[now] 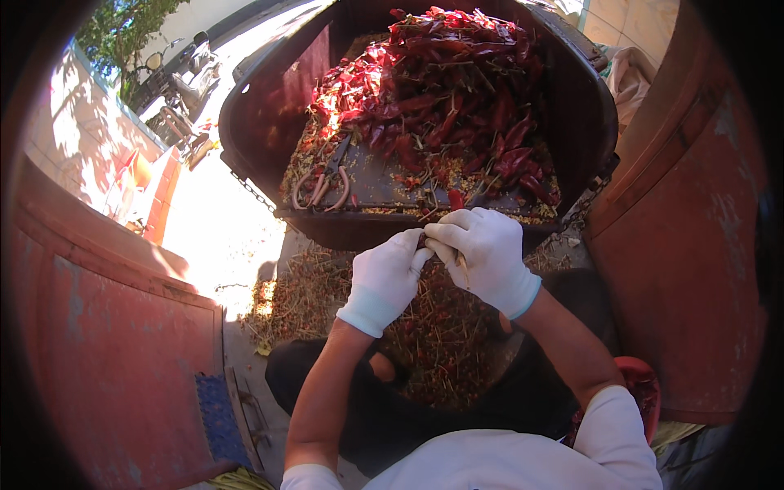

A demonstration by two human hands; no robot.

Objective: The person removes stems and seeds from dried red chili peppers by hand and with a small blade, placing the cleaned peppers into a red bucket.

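Observation:
My left hand, in a white knit glove, pinches the end of a small dark red piece, likely dried chilli. My right hand, gloved too, meets it at the fingertips, with a pale stem showing against its palm. Both hands are just before the front edge of a dark metal cart bed. A large heap of dried red chillies fills the bed's back and right. Scissors with pinkish handles lie at its front left, among scattered yellow seeds.
Stems and seeds litter the ground between my legs. Red door panels stand left and right. A red container with dark red contents is by my right elbow. Chains hang at the cart's corners; parked two-wheelers are beyond.

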